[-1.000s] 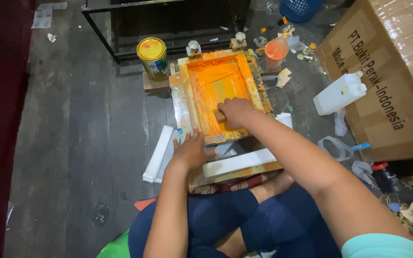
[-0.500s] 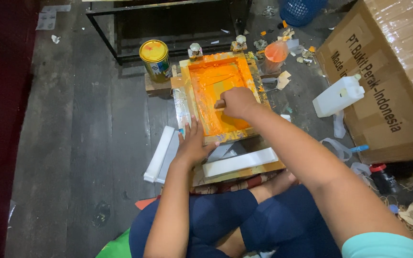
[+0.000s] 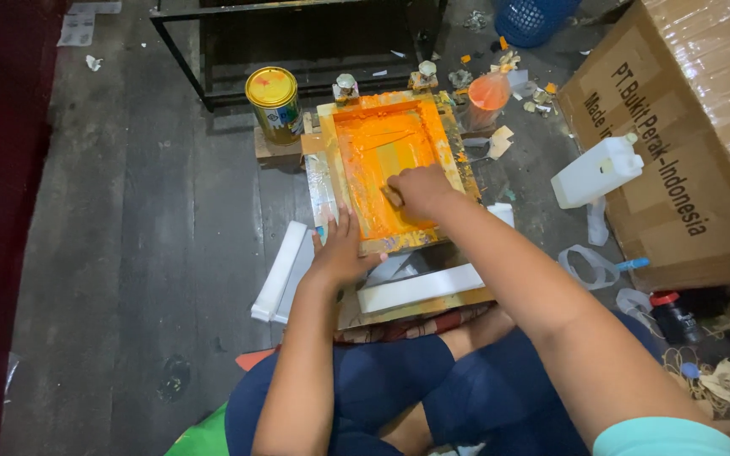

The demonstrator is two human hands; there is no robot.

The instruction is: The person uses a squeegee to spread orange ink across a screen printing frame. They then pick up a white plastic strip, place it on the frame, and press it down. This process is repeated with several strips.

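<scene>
on the left, bare dark floorboards run up to a yellow-lidded paint can standing upright on a low wooden block just left of the frame's far corner. white strips lie on the floor beside the left hand, which is flat with its fingers spread, pressing on the near left edge of the screen-printing frame. the frame sits on the floor in front of the seated person's crossed legs, its long axis running away from the person and tilted slightly to the left, near end toward the knees. its mesh is flooded with orange ink over nearly all its face, so the spreading looks well along; only the near strip under the hands seems left to cover. the right hand is closed over a small squeegee, fingers curled tight, low in the frame near its right side. further right stand a plastic cup of orange ink, a white jerrycan lying on its side, and a large cardboard box.
</scene>
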